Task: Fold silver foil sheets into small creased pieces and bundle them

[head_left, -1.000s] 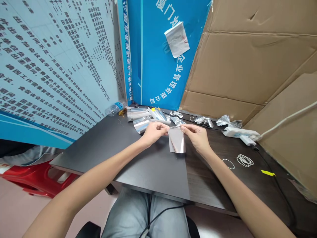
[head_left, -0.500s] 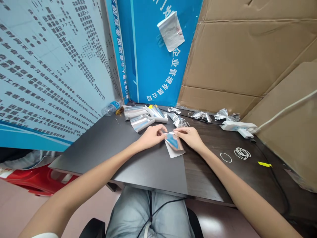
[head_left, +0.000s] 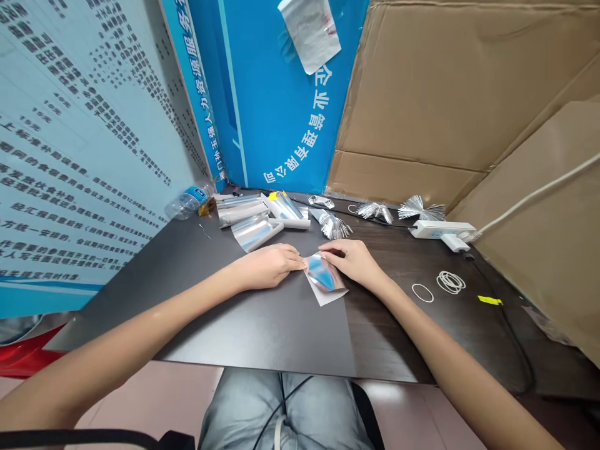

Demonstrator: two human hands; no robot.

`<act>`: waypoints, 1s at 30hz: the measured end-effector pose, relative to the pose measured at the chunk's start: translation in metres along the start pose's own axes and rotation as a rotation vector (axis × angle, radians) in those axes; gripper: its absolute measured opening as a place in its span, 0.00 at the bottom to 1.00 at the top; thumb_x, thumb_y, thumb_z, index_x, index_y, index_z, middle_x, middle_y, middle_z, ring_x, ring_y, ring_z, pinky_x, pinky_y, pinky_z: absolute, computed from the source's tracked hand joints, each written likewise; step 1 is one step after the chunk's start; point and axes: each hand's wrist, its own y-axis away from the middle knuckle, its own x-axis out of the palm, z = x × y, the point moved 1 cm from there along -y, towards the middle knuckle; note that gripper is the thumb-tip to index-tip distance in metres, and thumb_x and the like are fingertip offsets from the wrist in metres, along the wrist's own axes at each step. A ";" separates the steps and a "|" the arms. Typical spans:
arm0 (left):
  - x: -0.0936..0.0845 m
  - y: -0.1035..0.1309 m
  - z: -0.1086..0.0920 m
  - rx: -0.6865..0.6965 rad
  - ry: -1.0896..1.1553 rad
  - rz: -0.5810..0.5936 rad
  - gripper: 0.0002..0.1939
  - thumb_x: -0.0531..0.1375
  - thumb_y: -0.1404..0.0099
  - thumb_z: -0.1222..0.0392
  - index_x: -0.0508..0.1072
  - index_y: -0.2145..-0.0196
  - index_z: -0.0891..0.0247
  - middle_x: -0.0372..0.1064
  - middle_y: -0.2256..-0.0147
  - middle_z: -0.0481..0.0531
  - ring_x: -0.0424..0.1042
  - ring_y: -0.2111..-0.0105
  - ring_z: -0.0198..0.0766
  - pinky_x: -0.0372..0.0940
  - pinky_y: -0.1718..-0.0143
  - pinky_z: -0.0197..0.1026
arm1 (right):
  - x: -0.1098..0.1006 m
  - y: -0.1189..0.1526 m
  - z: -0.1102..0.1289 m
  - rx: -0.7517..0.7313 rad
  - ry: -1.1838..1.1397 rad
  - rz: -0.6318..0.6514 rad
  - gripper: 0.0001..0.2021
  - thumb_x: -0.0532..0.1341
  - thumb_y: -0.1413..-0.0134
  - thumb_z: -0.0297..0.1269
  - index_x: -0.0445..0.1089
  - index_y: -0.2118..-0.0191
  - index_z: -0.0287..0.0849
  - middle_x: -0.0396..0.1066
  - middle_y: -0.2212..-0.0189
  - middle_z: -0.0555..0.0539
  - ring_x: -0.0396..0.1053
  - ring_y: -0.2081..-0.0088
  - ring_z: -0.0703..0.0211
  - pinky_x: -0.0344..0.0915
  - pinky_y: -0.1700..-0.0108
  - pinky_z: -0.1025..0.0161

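Observation:
A small sheet of silver foil (head_left: 324,275), shiny and slightly curled with a pale lower corner, is between my hands just above the desk. My left hand (head_left: 274,265) has its fingers pressed together at the foil's upper left corner. At the top edge, the thumb and fingers of my right hand (head_left: 354,259) pinch the foil. Close behind lies a fringed silver foil bundle (head_left: 336,226). Several curled foil sheets (head_left: 255,231) are piled behind my left hand.
White rings (head_left: 450,282) and a yellow strip (head_left: 490,300) lie to the right. A power strip (head_left: 440,230) with a cable stands behind them. More fringed foil pieces (head_left: 422,209) sit along the back. A plastic bottle (head_left: 190,201) lies at the back left, by the panel.
My left hand has turned from a raised, curled pose to a flatter one, fingers together at the foil's left corner. My right hand keeps its pinch. The camera view has shifted.

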 end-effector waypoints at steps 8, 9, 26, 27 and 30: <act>0.001 0.006 -0.010 -0.101 0.099 -0.006 0.29 0.52 0.32 0.74 0.76 0.38 0.58 0.76 0.41 0.57 0.72 0.40 0.48 0.65 0.35 0.53 | -0.007 0.005 0.008 -0.337 0.190 -0.086 0.12 0.63 0.32 0.41 0.80 0.49 0.46 0.81 0.52 0.41 0.75 0.47 0.44 0.71 0.43 0.45; 0.001 0.006 -0.010 -0.120 0.119 -0.011 0.29 0.52 0.32 0.74 0.77 0.39 0.58 0.76 0.41 0.57 0.72 0.40 0.48 0.65 0.35 0.53 | -0.008 0.007 0.013 -0.373 0.175 -0.035 0.11 0.61 0.30 0.40 0.80 0.50 0.46 0.82 0.53 0.42 0.76 0.48 0.46 0.71 0.44 0.47; -0.008 0.006 -0.006 -0.259 0.263 -0.007 0.29 0.51 0.35 0.76 0.74 0.42 0.56 0.80 0.46 0.54 0.75 0.43 0.47 0.65 0.41 0.49 | -0.006 0.036 0.023 -0.472 0.165 0.343 0.17 0.57 0.26 0.40 0.76 0.40 0.49 0.77 0.42 0.42 0.74 0.42 0.47 0.69 0.38 0.46; -0.008 0.006 -0.009 -0.226 0.209 -0.009 0.26 0.51 0.33 0.74 0.77 0.44 0.56 0.80 0.48 0.56 0.75 0.43 0.48 0.65 0.41 0.50 | -0.006 0.037 0.022 -0.473 0.161 0.346 0.17 0.58 0.27 0.41 0.75 0.39 0.49 0.76 0.41 0.42 0.74 0.41 0.46 0.69 0.38 0.46; -0.005 0.006 -0.020 -0.195 0.061 0.012 0.22 0.53 0.31 0.71 0.78 0.45 0.58 0.80 0.48 0.59 0.73 0.41 0.55 0.63 0.39 0.55 | -0.006 0.042 0.017 -0.464 0.175 0.364 0.21 0.61 0.29 0.44 0.72 0.35 0.49 0.73 0.37 0.41 0.71 0.38 0.44 0.68 0.35 0.43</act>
